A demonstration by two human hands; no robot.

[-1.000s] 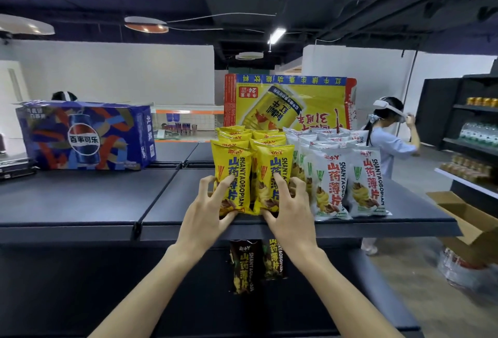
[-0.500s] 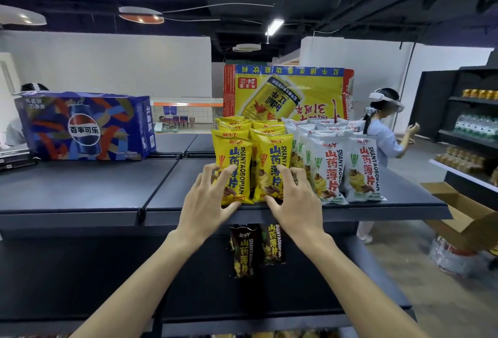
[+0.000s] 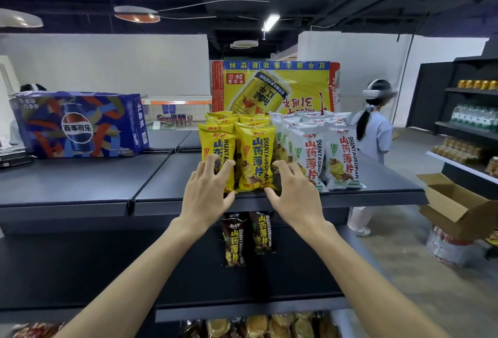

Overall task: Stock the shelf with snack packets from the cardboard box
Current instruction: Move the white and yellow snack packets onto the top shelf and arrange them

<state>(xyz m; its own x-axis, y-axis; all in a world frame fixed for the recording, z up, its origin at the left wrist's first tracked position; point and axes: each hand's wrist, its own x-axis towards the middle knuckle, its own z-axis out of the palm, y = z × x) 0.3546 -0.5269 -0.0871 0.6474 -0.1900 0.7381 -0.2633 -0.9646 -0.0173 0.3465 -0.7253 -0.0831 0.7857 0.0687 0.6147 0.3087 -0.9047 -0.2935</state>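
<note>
Several yellow snack packets (image 3: 254, 154) stand upright in rows at the front of the dark top shelf (image 3: 161, 175), with rows of white snack packets (image 3: 342, 157) to their right. My left hand (image 3: 207, 192) rests its spread fingertips on the lower front of the left yellow packet. My right hand (image 3: 293, 192) has its fingers spread at the seam between the right yellow packet and the white ones, thumb at the shelf edge. Neither hand grips a packet. An open cardboard box (image 3: 455, 202) sits on the floor at the right.
A blue cola carton (image 3: 78, 124) lies on the top shelf at the left and a yellow drinks carton (image 3: 275, 86) stands behind the packets. Two dark packets (image 3: 246, 238) stand on the shelf below. A person (image 3: 374, 132) stands in the right aisle near stocked shelves (image 3: 469, 122).
Both hands have slid a little down the fronts of the yellow packets toward the shelf edge, fingers more curled. The person in the aisle has turned away.
</note>
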